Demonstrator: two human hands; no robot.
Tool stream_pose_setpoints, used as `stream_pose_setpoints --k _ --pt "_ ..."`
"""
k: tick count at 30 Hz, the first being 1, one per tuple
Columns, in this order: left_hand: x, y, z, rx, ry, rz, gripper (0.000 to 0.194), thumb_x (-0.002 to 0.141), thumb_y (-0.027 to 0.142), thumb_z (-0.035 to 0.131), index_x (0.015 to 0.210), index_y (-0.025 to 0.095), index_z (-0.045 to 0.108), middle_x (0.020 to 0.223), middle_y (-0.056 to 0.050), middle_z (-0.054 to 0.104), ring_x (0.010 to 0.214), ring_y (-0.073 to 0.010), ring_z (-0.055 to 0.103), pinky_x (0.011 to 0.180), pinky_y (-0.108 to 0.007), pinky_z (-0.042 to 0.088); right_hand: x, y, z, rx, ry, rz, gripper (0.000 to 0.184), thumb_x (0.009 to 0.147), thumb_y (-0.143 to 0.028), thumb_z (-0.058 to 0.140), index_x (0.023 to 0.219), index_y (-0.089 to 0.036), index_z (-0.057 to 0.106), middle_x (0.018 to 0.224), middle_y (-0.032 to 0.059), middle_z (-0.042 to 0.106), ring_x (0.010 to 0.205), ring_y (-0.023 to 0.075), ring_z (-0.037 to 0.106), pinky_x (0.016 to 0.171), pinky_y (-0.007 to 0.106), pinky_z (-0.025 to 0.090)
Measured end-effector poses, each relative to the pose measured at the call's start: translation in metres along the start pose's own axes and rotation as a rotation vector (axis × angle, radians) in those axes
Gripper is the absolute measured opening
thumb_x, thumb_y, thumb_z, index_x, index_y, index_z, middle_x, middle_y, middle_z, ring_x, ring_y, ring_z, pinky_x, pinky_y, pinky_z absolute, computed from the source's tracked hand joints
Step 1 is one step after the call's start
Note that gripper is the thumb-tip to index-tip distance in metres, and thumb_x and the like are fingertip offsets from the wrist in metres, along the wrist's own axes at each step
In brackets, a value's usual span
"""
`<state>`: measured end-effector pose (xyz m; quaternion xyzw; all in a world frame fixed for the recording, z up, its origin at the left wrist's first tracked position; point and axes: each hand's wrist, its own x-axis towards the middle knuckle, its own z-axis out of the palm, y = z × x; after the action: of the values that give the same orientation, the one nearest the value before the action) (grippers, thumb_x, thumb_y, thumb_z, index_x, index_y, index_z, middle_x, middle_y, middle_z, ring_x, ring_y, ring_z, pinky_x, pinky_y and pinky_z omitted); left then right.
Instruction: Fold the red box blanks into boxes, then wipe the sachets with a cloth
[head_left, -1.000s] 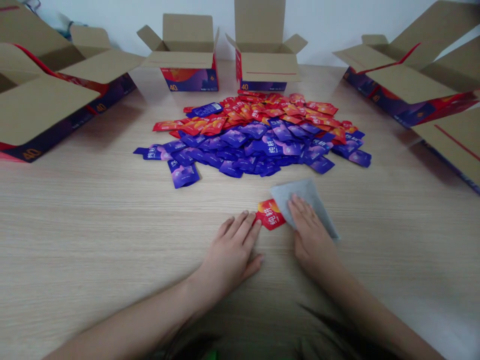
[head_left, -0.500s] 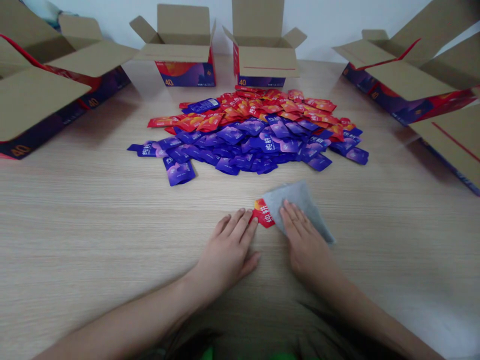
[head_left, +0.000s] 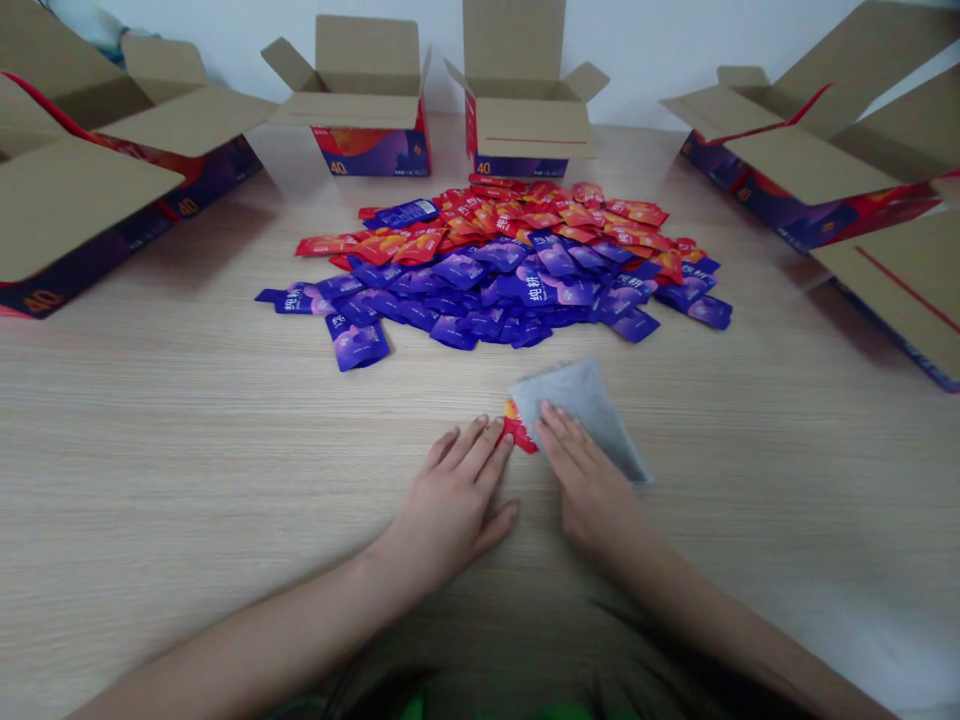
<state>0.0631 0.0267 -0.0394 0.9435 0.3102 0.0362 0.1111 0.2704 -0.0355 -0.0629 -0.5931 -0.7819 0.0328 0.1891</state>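
Note:
A red-orange sachet (head_left: 520, 433) lies on the table between my hands, mostly covered by a folded grey cloth (head_left: 592, 395). My left hand (head_left: 457, 490) rests flat with its fingers stretched out, the fingertips on the sachet's left end. On top of the cloth lies my right hand (head_left: 589, 470), palm down and fingers extended, pressing it over the sachet. Beyond both hands is a heap of sachets, with purple ones (head_left: 480, 300) in front and red-orange ones (head_left: 517, 215) behind.
Two open cartons stand at the back, a left one (head_left: 375, 150) and a right one (head_left: 525, 165). More open cartons line the left side (head_left: 90, 270) and the right side (head_left: 795, 215) of the wooden table (head_left: 187, 450). A white wall rises behind.
My right hand has slid the grey cloth a little to the left, so it covers more of the red-orange sachet. My left hand has stayed nearly in place.

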Motion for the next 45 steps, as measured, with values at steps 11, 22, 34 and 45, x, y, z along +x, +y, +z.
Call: stream_pose_setpoints --k 11,22,34,45 --pt "0.0 0.0 0.002 -0.003 -0.02 -0.002 0.06 0.095 0.048 0.047 0.143 0.012 0.047 0.151 -0.012 0.044 0.142 -0.0302 0.035 0.116 -0.046 0.029 0.005 -0.003 0.0 0.107 -0.042 -0.078 0.087 0.075 0.002 0.034 0.157 -0.013 0.008 0.157 0.0157 0.031 0.147 0.0236 0.021 0.116 0.051 0.034" --pt "0.001 -0.002 0.003 0.071 0.007 0.03 0.055 0.098 0.038 0.043 0.148 0.014 0.039 0.155 -0.01 0.037 0.142 -0.0285 0.035 0.113 -0.045 0.032 0.017 0.017 -0.044 0.29 0.117 0.205 0.082 0.088 -0.039 0.056 0.156 -0.022 0.012 0.159 0.0129 0.026 0.147 0.0316 0.022 0.117 0.06 0.024" --pt "0.0 -0.005 0.001 0.051 0.03 0.063 0.053 0.097 0.035 0.046 0.145 0.013 0.042 0.153 -0.011 0.041 0.14 -0.028 0.039 0.112 -0.044 0.034 0.021 0.025 -0.013 0.174 0.131 0.343 0.066 0.087 -0.029 0.051 0.148 -0.013 0.03 0.143 0.0192 0.047 0.134 0.0324 0.043 0.11 0.056 0.037" --pt "-0.003 -0.008 0.002 0.039 0.026 0.062 0.052 0.097 0.037 0.049 0.143 0.013 0.044 0.152 -0.012 0.043 0.141 -0.0269 0.037 0.115 -0.043 0.033 0.013 0.025 -0.024 0.381 0.144 0.606 0.084 0.075 -0.039 0.071 0.147 -0.018 0.032 0.133 0.0165 0.053 0.113 0.031 0.058 0.096 0.052 0.05"
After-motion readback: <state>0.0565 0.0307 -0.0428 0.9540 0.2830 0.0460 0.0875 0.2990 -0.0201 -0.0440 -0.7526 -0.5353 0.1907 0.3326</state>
